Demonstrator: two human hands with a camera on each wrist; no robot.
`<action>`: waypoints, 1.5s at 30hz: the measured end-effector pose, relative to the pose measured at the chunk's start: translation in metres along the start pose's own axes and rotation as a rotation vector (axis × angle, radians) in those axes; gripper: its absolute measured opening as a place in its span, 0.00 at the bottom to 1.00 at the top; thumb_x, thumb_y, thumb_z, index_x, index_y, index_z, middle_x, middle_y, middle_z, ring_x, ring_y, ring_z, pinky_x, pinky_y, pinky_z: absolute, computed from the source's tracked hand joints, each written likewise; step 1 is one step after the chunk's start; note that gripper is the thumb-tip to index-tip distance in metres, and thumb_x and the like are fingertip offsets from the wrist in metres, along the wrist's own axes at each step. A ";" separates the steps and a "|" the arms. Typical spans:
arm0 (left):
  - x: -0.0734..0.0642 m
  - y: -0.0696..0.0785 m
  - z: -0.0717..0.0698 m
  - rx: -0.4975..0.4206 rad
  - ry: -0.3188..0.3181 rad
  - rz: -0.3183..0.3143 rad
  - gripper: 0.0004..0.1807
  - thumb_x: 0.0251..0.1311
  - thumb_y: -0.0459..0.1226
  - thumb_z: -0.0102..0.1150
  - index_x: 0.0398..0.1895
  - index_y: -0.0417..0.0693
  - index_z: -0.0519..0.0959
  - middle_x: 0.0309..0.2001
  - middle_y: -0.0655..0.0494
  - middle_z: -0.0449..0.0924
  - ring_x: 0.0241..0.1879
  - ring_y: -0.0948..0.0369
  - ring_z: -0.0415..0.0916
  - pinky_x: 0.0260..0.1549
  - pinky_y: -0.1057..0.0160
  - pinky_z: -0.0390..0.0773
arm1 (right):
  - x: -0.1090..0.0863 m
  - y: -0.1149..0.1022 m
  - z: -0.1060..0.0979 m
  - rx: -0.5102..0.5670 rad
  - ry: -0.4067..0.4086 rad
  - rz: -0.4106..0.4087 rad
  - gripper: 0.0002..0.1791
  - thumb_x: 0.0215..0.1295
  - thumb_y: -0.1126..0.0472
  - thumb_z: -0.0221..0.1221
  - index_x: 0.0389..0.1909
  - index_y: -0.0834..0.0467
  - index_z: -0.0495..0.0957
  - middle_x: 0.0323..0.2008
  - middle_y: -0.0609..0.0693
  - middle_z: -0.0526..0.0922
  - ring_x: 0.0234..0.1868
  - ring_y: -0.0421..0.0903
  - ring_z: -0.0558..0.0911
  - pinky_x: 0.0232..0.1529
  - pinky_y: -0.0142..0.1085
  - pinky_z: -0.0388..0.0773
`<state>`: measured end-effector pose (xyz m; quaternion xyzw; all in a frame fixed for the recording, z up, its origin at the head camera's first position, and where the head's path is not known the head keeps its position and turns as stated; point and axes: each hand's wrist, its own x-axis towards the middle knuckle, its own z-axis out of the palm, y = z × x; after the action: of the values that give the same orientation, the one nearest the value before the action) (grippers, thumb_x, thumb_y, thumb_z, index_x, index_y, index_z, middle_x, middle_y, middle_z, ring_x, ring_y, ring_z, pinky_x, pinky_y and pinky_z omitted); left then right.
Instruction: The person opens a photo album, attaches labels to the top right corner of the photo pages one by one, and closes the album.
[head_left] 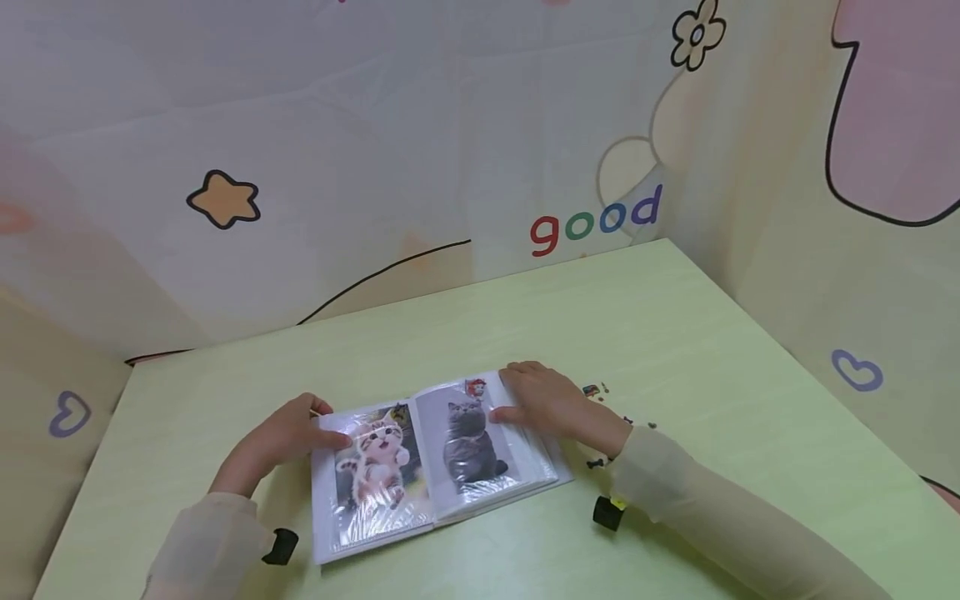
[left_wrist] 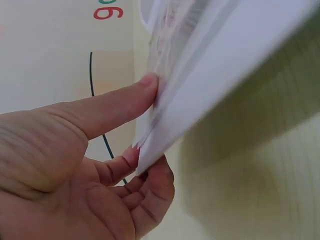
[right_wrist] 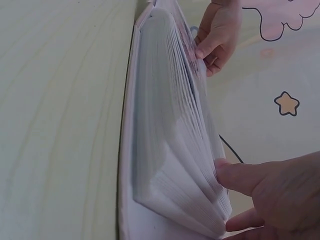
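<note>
A photo album (head_left: 326, 500) lies open on the table. Its left sleeve shows a striped kitten picture (head_left: 384, 471), its right sleeve a grey cat picture (head_left: 468, 446). The left hand (head_left: 281, 437) pinches the album's upper left edge, thumb on the page; in the left wrist view its fingers are curled behind the tilted white cover (left_wrist: 200, 100). At the opposite side the right hand (head_left: 547, 402) grips the right-hand pages by their outer corner, thumb on top. The right wrist view shows the thick stack of pages (right_wrist: 172, 135) fanned there above the back cover.
Several small dark and coloured bits (head_left: 592, 390) are scattered on the pale green table (head_left: 465, 325) beside the right forearm. Black wrist-worn devices (head_left: 607, 512) show under both wrists. A printed cloth backdrop (head_left: 360, 150) closes off the back and sides.
</note>
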<state>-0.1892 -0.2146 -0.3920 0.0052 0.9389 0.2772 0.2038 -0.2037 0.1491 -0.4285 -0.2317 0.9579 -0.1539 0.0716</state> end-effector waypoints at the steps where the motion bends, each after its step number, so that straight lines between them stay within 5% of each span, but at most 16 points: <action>1: -0.001 0.002 0.000 -0.008 0.012 0.002 0.35 0.58 0.44 0.75 0.58 0.30 0.68 0.54 0.33 0.74 0.49 0.44 0.74 0.49 0.47 0.78 | 0.000 0.000 0.000 0.003 0.001 0.000 0.39 0.70 0.43 0.65 0.70 0.68 0.70 0.70 0.65 0.71 0.73 0.61 0.68 0.71 0.53 0.66; 7: -0.010 0.015 0.001 -0.112 0.081 0.019 0.45 0.61 0.40 0.73 0.73 0.28 0.59 0.55 0.29 0.73 0.45 0.47 0.78 0.44 0.51 0.81 | -0.004 0.001 -0.003 0.036 -0.001 0.001 0.36 0.71 0.46 0.64 0.68 0.68 0.71 0.71 0.66 0.70 0.74 0.61 0.66 0.73 0.52 0.64; 13: -0.019 0.031 0.001 -0.132 0.138 0.046 0.51 0.66 0.43 0.67 0.79 0.28 0.47 0.67 0.22 0.63 0.59 0.37 0.73 0.55 0.40 0.78 | -0.008 0.000 -0.007 0.066 0.028 0.005 0.35 0.72 0.48 0.64 0.68 0.68 0.72 0.70 0.67 0.71 0.74 0.63 0.67 0.70 0.58 0.67; 21: -0.024 0.045 0.006 -0.290 0.187 0.105 0.43 0.69 0.37 0.65 0.80 0.33 0.52 0.63 0.32 0.68 0.54 0.43 0.74 0.44 0.56 0.82 | -0.011 -0.002 -0.015 0.109 0.084 -0.012 0.35 0.72 0.49 0.65 0.70 0.68 0.71 0.69 0.65 0.73 0.70 0.62 0.71 0.69 0.55 0.69; 27: -0.026 0.061 0.010 -0.407 0.192 0.113 0.41 0.72 0.37 0.60 0.80 0.35 0.52 0.65 0.35 0.67 0.57 0.43 0.74 0.49 0.55 0.83 | -0.014 -0.004 -0.022 0.155 0.130 -0.034 0.31 0.71 0.52 0.65 0.68 0.67 0.74 0.67 0.63 0.77 0.69 0.61 0.74 0.67 0.54 0.72; 36: -0.023 0.089 0.018 -0.437 0.175 0.179 0.33 0.74 0.42 0.57 0.76 0.37 0.63 0.60 0.40 0.71 0.53 0.49 0.78 0.46 0.57 0.83 | -0.018 -0.014 -0.030 0.203 0.158 -0.065 0.29 0.73 0.52 0.64 0.68 0.64 0.74 0.66 0.59 0.77 0.68 0.58 0.75 0.67 0.53 0.72; 45: -0.012 0.105 0.033 -0.390 0.174 0.186 0.42 0.71 0.52 0.61 0.79 0.38 0.59 0.63 0.41 0.71 0.58 0.49 0.76 0.46 0.56 0.82 | -0.021 -0.019 -0.037 0.247 0.181 -0.108 0.28 0.73 0.53 0.63 0.67 0.65 0.76 0.65 0.59 0.79 0.67 0.58 0.77 0.67 0.53 0.72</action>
<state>-0.1763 -0.1101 -0.3574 0.0283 0.8770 0.4706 0.0926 -0.1848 0.1526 -0.3864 -0.2574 0.9204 -0.2942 0.0043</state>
